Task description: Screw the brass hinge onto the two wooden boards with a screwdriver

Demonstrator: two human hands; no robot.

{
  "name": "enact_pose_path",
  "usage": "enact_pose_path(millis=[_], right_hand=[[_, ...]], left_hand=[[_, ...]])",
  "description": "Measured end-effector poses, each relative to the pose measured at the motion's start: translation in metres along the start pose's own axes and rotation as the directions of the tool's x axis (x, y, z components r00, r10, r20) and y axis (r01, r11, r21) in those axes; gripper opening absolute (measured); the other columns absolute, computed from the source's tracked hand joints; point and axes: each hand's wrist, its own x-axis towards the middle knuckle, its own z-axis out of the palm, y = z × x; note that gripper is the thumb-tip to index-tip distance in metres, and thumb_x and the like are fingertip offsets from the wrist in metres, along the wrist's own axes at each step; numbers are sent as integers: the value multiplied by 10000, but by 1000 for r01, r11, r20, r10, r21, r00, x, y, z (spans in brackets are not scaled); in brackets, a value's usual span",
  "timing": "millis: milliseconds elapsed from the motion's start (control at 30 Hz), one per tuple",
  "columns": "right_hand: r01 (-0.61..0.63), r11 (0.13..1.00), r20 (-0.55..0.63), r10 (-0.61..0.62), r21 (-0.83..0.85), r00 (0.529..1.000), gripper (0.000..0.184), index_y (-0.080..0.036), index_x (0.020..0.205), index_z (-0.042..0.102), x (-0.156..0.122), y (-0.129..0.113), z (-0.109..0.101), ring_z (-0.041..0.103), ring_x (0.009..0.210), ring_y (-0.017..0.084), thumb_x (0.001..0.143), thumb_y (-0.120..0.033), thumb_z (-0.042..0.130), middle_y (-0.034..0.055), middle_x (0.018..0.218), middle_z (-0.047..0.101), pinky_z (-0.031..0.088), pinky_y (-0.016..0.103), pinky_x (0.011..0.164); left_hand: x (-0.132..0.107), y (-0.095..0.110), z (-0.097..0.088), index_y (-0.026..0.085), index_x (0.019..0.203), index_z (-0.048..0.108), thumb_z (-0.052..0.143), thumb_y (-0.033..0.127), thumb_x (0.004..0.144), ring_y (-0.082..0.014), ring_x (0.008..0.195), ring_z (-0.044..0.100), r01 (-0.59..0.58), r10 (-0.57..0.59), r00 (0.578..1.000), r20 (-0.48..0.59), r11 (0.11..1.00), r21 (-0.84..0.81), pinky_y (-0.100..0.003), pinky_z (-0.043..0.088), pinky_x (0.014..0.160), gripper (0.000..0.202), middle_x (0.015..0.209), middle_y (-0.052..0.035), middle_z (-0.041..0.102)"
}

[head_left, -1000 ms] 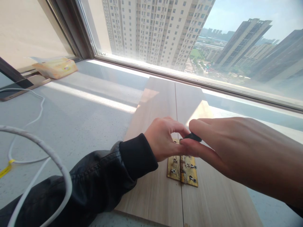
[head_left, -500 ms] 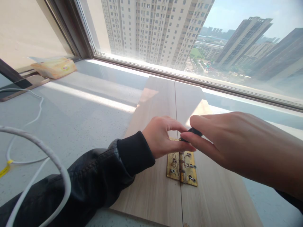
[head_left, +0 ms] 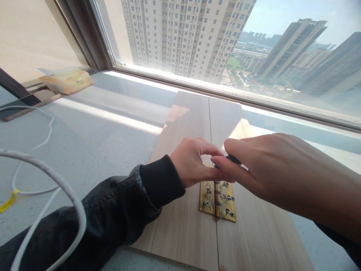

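Two light wooden boards point(head_left: 183, 226) lie side by side on the grey sill, joined by a brass hinge point(head_left: 217, 200) with several screws standing in its holes. My left hand point(head_left: 194, 162) rests over the hinge's far end, its fingertips pinched together against a small part that I cannot make out. My right hand point(head_left: 270, 169) comes in from the right and grips a small black tool handle point(head_left: 232, 159) between thumb and fingers, directly above the hinge's upper end. The tool's tip is hidden behind my fingers.
A white cable point(head_left: 42, 180) with a yellow tag loops over the grey sill at the left. A phone point(head_left: 21, 107) and a yellow tissue pack point(head_left: 66, 81) lie at the far left by the window frame. The window runs along the back.
Both hands have stayed pinched over the hinge's top end, shifting slightly upward in view; more of the hinge shows below them now. The black handle has turned a little in my right fingers.
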Motion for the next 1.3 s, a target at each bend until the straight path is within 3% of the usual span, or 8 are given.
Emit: enact_pose_path(millis=[133,367,467,667,900,967,1133,1300], right_hand=[[73,985,17,-77,155,997,366,-219,638,444,-6,9,5,389,385,128,905,-446,337,-14,498,478,191,258,408],[-110,987,-125,96,-119,988,535,-234,543,434,-11,10,4,307,327,141,842,-639,253,12,395,395,127,265,394],[-112,990,-50,108,-82,993,541,-239,490,397,-7,5,3,290,324,144,877,-563,202,19,384,390,124,277,397],[-14,975,98,-9,222,995,410,-228,611,463,-8,16,1,413,406,144,878,-488,293,15,520,506,248,282,413],[-91,994,-72,86,-66,994,494,-237,556,453,-7,9,-3,281,337,126,822,-627,305,9,400,396,131,266,401],[-76,996,-24,75,-36,997,474,-237,541,439,-4,4,-3,294,329,134,860,-547,273,13,402,407,132,270,394],[24,977,97,-45,211,994,360,-226,629,468,-6,12,-2,430,412,146,867,-473,360,6,531,512,269,273,407],[-57,997,-20,58,44,998,432,-240,651,496,-12,13,-2,397,379,156,836,-599,343,-1,465,464,227,270,394]], left_hand=[[2,-1,-9,94,925,685,607,207,788,-161,832,621,-30,53,966,253,995,-93,-280,488,779,194,877,-84,695],[0,4,-2,141,722,722,748,317,657,-149,674,606,62,-61,998,-22,996,66,-273,468,654,190,667,-36,687],[0,6,1,148,711,711,772,313,622,-156,689,600,101,-88,990,-111,988,115,-280,465,666,197,672,-31,680],[1,2,-6,118,901,673,605,234,796,-147,791,604,-41,37,977,211,999,15,-279,477,753,171,843,-65,687],[-2,2,5,139,693,651,746,337,639,-136,654,585,116,-106,989,-105,989,97,-264,446,621,226,685,-15,655],[-2,3,5,143,737,653,746,313,636,-137,696,582,90,-83,994,-71,990,105,-264,445,651,218,731,-13,659],[2,6,-5,96,924,662,617,230,784,-157,843,610,26,-10,973,229,997,-66,-280,475,772,199,893,-82,687],[-2,3,6,131,708,669,738,326,657,-139,653,587,94,-94,995,-26,996,-10,-278,469,655,213,661,-22,650]])
